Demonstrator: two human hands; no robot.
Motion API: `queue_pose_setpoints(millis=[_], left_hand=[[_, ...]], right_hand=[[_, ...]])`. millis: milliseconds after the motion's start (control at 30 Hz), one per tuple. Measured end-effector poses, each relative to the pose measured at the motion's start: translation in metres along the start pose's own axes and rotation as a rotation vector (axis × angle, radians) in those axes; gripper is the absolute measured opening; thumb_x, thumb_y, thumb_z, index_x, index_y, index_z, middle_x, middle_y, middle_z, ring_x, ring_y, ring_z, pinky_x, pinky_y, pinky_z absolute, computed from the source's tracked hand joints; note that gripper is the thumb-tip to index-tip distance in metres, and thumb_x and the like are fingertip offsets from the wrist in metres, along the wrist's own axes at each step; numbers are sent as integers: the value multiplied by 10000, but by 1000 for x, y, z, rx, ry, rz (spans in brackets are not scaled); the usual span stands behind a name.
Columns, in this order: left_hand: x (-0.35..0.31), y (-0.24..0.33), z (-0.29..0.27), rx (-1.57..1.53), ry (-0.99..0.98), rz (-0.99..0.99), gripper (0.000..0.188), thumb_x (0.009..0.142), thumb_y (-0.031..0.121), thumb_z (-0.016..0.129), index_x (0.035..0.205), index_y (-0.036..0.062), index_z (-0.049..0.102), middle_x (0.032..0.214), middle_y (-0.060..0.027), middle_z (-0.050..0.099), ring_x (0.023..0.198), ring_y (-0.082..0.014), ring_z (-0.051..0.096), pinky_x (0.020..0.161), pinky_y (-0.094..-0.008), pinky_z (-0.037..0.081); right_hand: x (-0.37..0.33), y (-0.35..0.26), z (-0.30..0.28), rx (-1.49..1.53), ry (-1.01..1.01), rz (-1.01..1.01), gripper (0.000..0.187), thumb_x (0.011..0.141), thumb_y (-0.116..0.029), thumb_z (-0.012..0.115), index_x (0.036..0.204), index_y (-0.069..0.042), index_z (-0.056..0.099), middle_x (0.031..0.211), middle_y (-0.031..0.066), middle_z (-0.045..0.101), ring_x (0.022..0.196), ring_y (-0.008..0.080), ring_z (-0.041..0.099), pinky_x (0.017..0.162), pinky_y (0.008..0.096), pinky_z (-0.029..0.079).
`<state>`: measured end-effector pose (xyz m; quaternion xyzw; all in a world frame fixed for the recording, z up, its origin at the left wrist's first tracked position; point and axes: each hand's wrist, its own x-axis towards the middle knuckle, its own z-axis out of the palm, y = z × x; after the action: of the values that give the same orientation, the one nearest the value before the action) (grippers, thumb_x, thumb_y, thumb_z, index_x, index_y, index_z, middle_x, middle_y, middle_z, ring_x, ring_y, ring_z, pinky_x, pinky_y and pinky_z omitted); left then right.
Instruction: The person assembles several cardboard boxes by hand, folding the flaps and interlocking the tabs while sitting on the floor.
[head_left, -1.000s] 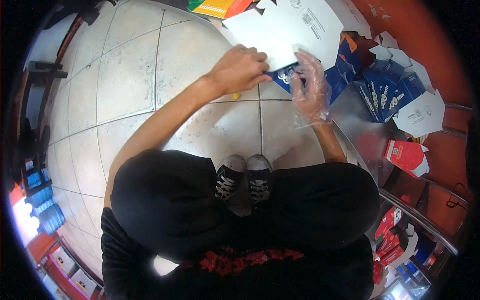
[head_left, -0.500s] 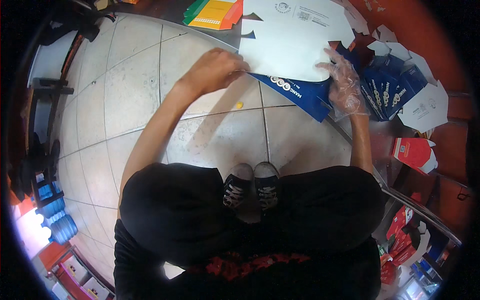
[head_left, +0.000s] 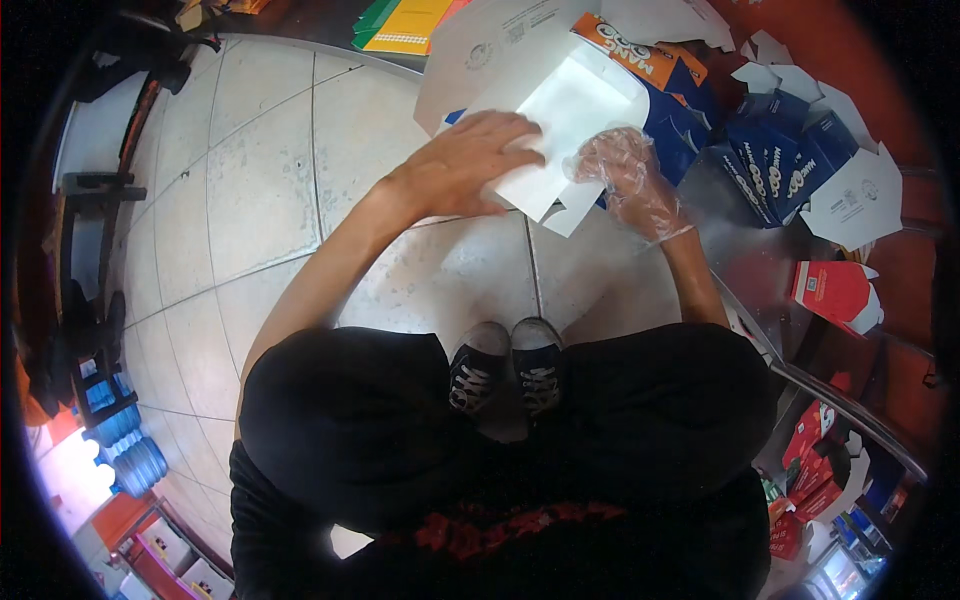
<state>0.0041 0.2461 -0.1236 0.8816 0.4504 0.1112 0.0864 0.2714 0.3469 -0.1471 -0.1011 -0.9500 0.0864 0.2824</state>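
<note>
— Left hand [head_left: 470, 165]?
— Bare, spread flat on the white side of the flat carton blank [head_left: 570, 125], over the tiled floor [head_left: 260, 190].
— Right hand [head_left: 625, 175]?
— In clear glove, curled around the blank's right edge, beside the blue cartons [head_left: 775, 165].

I see a white carton blank [head_left: 570, 120] with an orange-and-blue printed face under my bare left hand [head_left: 470, 165], while my right hand [head_left: 625, 175] wears a clear, glossy plastic glove. Beside it lies a pile of dark blue cartons [head_left: 775, 165] with white undersides. A red carton [head_left: 835, 292] sits further right. Yellow and green sheets [head_left: 400, 22] lie at the top. The floor tiles [head_left: 250, 170] are pale grey, speckled. My shoes [head_left: 505, 365] are black with white laces and toe caps, my clothes black.
</note>
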Motion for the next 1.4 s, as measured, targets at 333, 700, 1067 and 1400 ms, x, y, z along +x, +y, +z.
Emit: queue_pose_setpoints(millis=[333,700,1067,1400], left_hand=[[1,-6,22,329,-14,-49,514,885,65,676,1374,171,558,1409,-82,584,1284,-301,572,1164,-452,397],[4,1,16,-32,124,-238,446,790,-106,591,1187,83,670,1161,-134,692,1001,-351,686,849,-413,577],[37,-9,6,-2,110,-430,281,799,-2,653,1060,94,695,903,-149,721,879,-375,702,754,-483,561],[53,-36,16,37,15,-186,306,913,94,624,1218,95,589,1089,-123,641,990,-329,654,873,-466,519]], right_hand=[[1,-4,-3,-72,34,59,277,733,66,616,922,-108,721,1120,52,657,1111,262,620,1012,405,477],[-3,11,-8,233,69,135,352,699,163,612,942,-65,729,1135,91,676,1172,314,619,1009,413,514],[-2,9,0,261,-25,146,226,824,35,652,980,-109,731,1113,106,698,1122,309,643,1049,454,478],[-7,2,20,-91,-31,206,221,861,-162,734,1071,-221,771,1141,-44,696,1161,156,560,1036,374,347]])
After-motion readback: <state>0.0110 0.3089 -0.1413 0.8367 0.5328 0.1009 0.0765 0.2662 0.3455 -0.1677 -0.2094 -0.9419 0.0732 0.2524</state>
